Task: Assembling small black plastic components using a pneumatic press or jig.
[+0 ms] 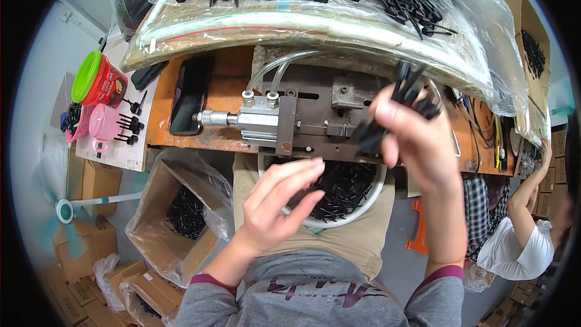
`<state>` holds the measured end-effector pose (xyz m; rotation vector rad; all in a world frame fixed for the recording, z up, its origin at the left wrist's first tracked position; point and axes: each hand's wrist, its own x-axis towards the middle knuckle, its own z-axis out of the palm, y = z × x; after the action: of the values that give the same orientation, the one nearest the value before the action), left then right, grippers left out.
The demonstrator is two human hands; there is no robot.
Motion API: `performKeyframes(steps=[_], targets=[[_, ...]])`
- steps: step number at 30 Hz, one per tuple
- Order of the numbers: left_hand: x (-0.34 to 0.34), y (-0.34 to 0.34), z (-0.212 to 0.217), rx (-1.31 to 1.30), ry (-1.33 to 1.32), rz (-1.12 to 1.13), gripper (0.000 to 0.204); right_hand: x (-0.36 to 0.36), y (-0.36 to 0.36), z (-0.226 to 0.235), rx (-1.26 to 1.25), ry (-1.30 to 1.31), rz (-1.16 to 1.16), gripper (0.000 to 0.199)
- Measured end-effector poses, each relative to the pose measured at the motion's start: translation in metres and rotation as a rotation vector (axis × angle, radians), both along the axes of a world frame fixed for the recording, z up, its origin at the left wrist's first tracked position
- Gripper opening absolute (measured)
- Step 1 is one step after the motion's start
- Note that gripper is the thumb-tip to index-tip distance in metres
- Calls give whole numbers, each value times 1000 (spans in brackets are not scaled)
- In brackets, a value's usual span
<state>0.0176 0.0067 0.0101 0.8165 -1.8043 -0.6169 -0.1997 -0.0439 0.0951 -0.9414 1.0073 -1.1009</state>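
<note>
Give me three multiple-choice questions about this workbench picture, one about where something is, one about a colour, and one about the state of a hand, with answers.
1. Where is the round bowl of black plastic parts?
A. on the person's lap
B. on the floor by the fan
C. on the pink mug

2. What colour is the lid of the red tub?
A. blue
B. green
C. white

3. What is the right hand doing?
A. resting flat on the bench
B. empty and open
C. holding a bunch of black plastic parts

Answers: A, the bowl sits on the lap under the bench edge; B, the tub has a green lid; C, the right hand grips the black parts.
</note>
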Motion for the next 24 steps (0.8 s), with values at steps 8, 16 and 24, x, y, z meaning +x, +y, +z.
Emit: performKeyframes(steps=[8, 16, 24], targets=[[-11, -2, 5, -89, -83, -209, 39, 9, 54, -55, 248, -220, 99, 16], [-12, 2, 7, -108, -130, -26, 36, 5, 83, -57, 210, -180, -186, 19], [-36, -15, -23, -224, -416, 108, 29, 1, 103, -57, -142, 26, -392, 14]])
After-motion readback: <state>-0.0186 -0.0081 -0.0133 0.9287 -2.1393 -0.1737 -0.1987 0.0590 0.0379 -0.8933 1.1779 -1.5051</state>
